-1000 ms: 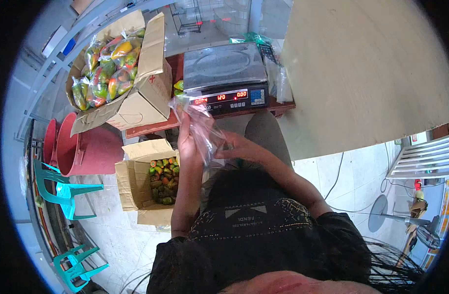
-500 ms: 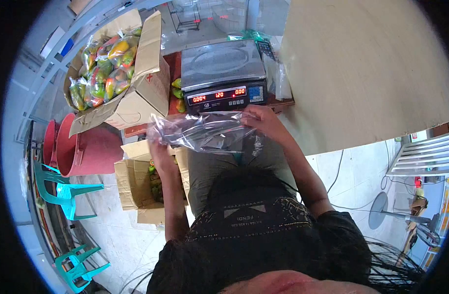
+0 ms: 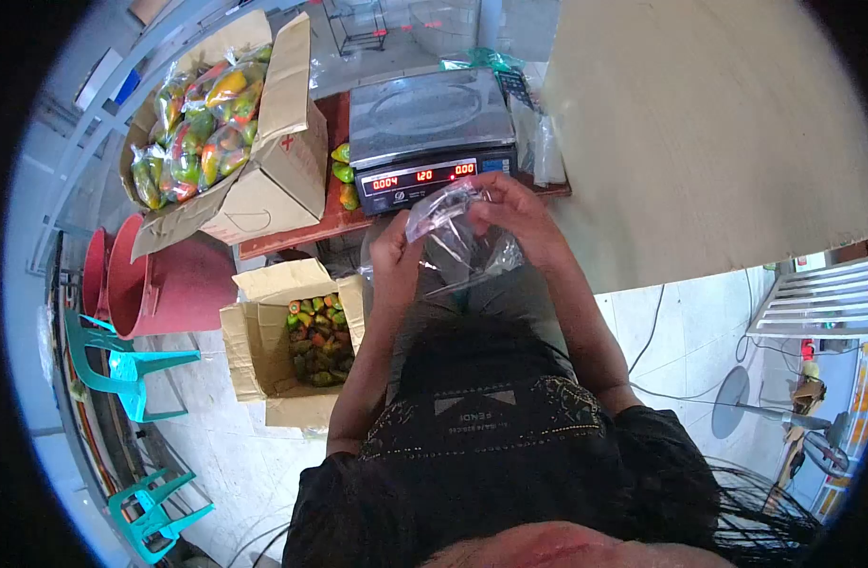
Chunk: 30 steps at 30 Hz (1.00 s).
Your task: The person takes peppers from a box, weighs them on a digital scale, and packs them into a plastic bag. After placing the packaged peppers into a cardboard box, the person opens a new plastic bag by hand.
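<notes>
A clear plastic bag [image 3: 450, 244] hangs between my hands, just in front of the digital scale [image 3: 429, 118]. My left hand [image 3: 394, 248] is closed on one side of its upper edge. The fingers of my right hand [image 3: 510, 213] pinch the other side, with film bunched between them. Nothing shows inside the bag. The scale's red display is lit and its metal plate carries nothing. Several green and orange peppers [image 3: 345, 176] lie beside the scale on the left.
An upper cardboard box [image 3: 287, 156] holds several bagged peppers [image 3: 202, 142]. Below it, an open box [image 3: 254, 355] contains loose peppers [image 3: 318, 346]. Red tubs [image 3: 183, 289] and green chairs [image 3: 135, 374] stand left. A wooden board [image 3: 708, 142] rises at right, with a fan [image 3: 733, 407] behind.
My left hand has moved right and up, closer to my right hand. The bag, stretched wide before, is now gathered between them. The lower box of peppers is more visible.
</notes>
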### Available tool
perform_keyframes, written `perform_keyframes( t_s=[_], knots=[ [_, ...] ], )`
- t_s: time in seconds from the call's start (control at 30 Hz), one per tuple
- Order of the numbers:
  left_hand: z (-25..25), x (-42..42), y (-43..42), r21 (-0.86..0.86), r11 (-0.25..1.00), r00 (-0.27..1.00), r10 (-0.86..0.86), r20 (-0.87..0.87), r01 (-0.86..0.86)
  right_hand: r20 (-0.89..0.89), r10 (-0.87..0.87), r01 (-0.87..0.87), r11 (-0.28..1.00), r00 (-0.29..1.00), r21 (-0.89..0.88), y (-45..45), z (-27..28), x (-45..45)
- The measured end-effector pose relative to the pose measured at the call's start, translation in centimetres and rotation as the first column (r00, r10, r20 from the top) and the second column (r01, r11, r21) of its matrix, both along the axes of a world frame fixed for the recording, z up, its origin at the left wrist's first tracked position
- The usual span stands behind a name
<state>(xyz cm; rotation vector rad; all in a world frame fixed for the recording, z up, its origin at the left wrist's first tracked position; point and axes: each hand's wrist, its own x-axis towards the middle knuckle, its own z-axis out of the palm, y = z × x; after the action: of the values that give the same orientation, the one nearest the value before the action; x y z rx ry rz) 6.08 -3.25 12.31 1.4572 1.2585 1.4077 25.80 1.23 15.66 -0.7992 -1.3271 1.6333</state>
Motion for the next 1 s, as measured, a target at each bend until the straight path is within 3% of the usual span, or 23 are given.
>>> perform_keyframes(
  t_s=[0.1, 0.2, 0.33, 0.43, 0.5, 0.63, 0.7, 0.73, 0.83, 0.87, 0.97, 1.0],
  knots=[
    [-0.9, -0.3, 0.2, -0.055, 0.998, 0.999, 0.04, -0.003, -0.04, 0.02, 0.007, -0.005, 0.994, 1.0, -0.112, 0.0, -0.5, 0.4],
    [-0.7, -0.9, 0.1, -0.143, 0.988, 0.998, 0.052, -0.037, -0.056, 0.092, -0.067, 0.068, 0.998, 0.994, -0.004, 0.1, -1.7, 0.6],
    [-0.6, -1.0, -0.1, -0.234, 0.972, 0.997, 0.035, 0.072, -0.017, 0.271, -0.139, 0.122, 0.99, 0.953, 0.077, 0.2, -2.3, 0.7],
    [-1.2, -1.6, 0.1, -0.237, 0.97, 0.984, -0.01, 0.178, 0.053, 0.279, -0.175, 0.151, 0.983, 0.944, 0.103, -0.1, -1.9, 0.5],
    [-1.4, -1.9, 0.4, -0.189, 0.975, 0.957, -0.059, 0.283, 0.117, 0.192, -0.166, 0.154, 0.985, 0.967, 0.076, 0.1, -2.3, 0.6],
    [-0.6, -2.5, 0.3, -0.236, 0.945, 0.97, -0.2, 0.135, 0.228, 0.014, -0.221, 0.222, 0.972, 0.975, -0.074, 1.1, -2.4, 1.2],
    [0.0, -2.7, 0.0, -0.305, 0.89, 0.94, -0.327, 0.094, 0.339, -0.303, -0.146, 0.096, 0.98, 0.942, -0.174, 1.8, -1.9, 1.6],
    [-1.0, -2.6, 0.2, -0.241, 0.885, 0.916, -0.377, 0.135, 0.399, -0.454, -0.115, 0.021, 0.978, 0.884, -0.207, 2.0, -1.6, 1.6],
    [-1.2, -1.5, 0.8, -0.249, 0.921, 0.943, -0.246, 0.226, 0.3, -0.576, -0.032, -0.147, 0.954, 0.817, -0.261, 1.8, -2.2, -0.6],
    [-1.8, -1.5, 1.6, -0.218, 0.96, 0.984, -0.166, 0.065, 0.176, -0.409, -0.07, -0.061, 0.953, 0.91, -0.298, 1.2, -2.6, -2.0],
    [-1.3, 0.4, 2.1, -0.1, 0.994, 0.954, -0.005, 0.3, 0.037, -0.281, -0.019, -0.092, 0.923, 0.96, -0.375, -1.1, -5.2, -4.4],
    [-0.6, 0.7, 1.9, -0.101, 0.995, 0.949, 0.021, 0.314, 0.011, -0.229, 0.033, -0.109, 0.939, 0.973, -0.326, -1.7, -5.3, -4.5]
  ],
)
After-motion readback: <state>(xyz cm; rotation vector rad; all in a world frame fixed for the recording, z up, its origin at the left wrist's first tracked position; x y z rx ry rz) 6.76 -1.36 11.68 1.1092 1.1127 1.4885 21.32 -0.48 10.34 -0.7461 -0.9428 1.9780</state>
